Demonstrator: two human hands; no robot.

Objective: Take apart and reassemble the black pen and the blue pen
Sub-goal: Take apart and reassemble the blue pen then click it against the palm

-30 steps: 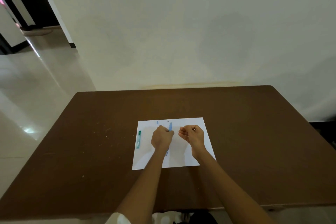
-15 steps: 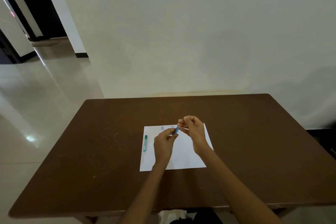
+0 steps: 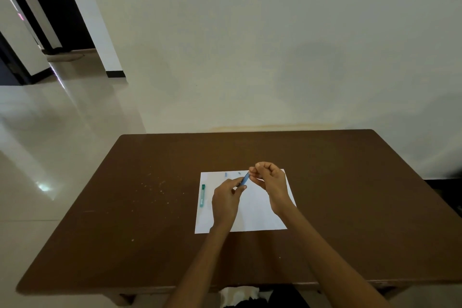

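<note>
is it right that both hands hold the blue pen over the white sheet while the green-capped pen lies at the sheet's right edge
Not quite. In the head view the green-capped pen lies at the left edge of the white sheet, not the right. The rest stands: the left hand and right hand both hold the blue pen over the sheet.

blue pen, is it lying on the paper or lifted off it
Lifted. The blue pen is tilted in the air above the white paper, its lower end gripped by the left hand and its upper end pinched by the right hand.
</note>
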